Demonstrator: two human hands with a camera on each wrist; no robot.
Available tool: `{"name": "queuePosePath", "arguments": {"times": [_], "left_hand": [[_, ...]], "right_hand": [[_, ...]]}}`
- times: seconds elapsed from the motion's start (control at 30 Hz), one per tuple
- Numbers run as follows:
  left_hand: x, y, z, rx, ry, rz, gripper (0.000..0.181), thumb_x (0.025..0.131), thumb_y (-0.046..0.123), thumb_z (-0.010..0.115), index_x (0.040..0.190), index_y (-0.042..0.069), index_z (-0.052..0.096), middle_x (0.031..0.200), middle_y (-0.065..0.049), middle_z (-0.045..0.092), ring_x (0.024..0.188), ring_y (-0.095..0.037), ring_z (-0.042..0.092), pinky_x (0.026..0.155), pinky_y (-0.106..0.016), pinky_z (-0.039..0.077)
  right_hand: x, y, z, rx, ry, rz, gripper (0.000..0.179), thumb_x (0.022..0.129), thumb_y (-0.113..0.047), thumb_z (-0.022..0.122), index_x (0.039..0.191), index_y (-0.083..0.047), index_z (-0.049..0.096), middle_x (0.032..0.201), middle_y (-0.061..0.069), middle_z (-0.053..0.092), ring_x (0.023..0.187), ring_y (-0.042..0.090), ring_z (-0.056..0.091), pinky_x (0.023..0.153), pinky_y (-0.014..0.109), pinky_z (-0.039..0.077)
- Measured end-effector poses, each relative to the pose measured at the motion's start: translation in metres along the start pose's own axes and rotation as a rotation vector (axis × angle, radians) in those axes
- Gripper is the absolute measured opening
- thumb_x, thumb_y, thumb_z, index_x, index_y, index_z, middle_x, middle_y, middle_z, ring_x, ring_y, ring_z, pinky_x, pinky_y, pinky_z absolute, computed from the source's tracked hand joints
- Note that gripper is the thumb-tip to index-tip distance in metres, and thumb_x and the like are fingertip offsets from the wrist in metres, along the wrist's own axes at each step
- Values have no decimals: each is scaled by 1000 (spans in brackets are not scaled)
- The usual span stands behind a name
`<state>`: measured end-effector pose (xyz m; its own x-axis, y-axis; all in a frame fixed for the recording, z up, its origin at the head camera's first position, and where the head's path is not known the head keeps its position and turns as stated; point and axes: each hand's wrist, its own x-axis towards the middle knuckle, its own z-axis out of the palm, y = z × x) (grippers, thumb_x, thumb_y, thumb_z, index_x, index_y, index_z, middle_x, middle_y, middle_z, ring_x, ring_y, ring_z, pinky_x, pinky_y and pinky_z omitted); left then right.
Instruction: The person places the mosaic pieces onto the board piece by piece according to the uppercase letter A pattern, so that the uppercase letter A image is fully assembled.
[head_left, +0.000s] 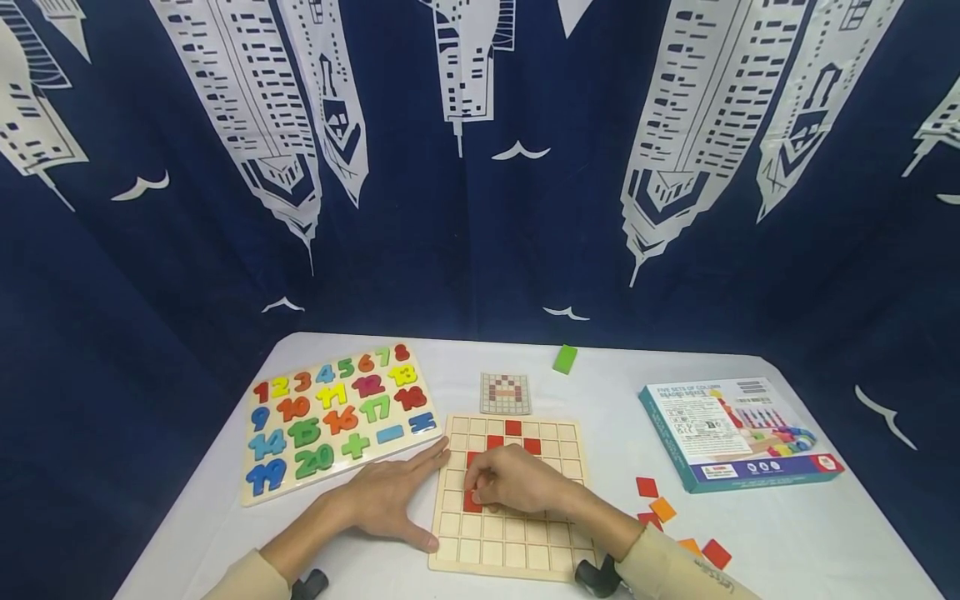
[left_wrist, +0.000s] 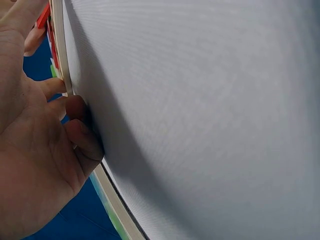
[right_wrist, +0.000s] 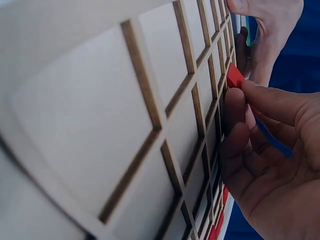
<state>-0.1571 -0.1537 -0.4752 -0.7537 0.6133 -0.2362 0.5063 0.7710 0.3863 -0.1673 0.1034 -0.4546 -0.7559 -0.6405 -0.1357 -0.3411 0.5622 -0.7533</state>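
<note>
A wooden grid board [head_left: 497,553] lies on the white table, with several red square tiles [head_left: 513,427] set in its upper cells. My right hand [head_left: 521,479] is over the board's left half. Its thumb and fingertips pinch a red tile [right_wrist: 235,76], tilted against a cell in the right wrist view. At the board's left edge my left hand [head_left: 386,496] lies with fingers spread, fingertips near the upper side and thumb by the lower corner. A small pattern card [head_left: 506,394] with coloured squares is just beyond the board.
Left of the board is a number puzzle [head_left: 330,408] with colourful pieces. Loose red and orange tiles [head_left: 717,553] lie at the right, in front of a boxed set [head_left: 738,433]. A green block [head_left: 565,359] rests near the table's back edge, before a dark blue curtain [head_left: 465,250].
</note>
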Motion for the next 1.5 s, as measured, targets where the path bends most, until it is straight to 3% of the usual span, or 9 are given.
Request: {"name": "queuePosePath", "arguments": {"times": [0.37,1.5], "left_hand": [[-1,2,0,-14,0,-3,122,66,88,64,162,27,20,170,11,4,140,-37,44,104,-62,41],[0,0,0,19,15,20,122,66,90,62,162,27,21,170,11,6,139,-33,46,102,-57,44]], "right_hand": [[1,1,1,-74,23,-17,12,87,-11,77,86,-23,74,69,-10,62,66,3,53,62,21,46],[0,-3,4,-125,26,-2,15,84,-10,80,89,-23,74,66,-11,57,60,3,51,55,20,42]]}}
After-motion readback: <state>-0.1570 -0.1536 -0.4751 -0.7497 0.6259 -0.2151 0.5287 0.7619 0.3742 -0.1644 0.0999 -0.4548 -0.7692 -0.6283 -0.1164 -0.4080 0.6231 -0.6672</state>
